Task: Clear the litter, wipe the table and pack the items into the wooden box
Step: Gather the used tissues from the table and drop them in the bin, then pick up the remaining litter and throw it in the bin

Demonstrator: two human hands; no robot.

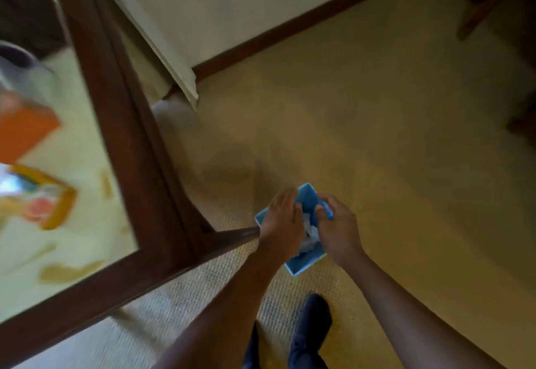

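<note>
Bin (pixel 303 264), blue: held over the carpet (pixel 391 136), just off the table (pixel 130 136) corner; white litter (pixel 311 232) inside; left hand (pixel 282 218) curled over one rim, right hand (pixel 338 229) pinching the opposite rim; probably light, stiff, thin plastic; best held level by both rims.

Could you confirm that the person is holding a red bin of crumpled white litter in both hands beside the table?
Not quite: the bin is blue, not red. The head view shows the left hand and right hand holding it, white litter inside, beside the table.
</note>
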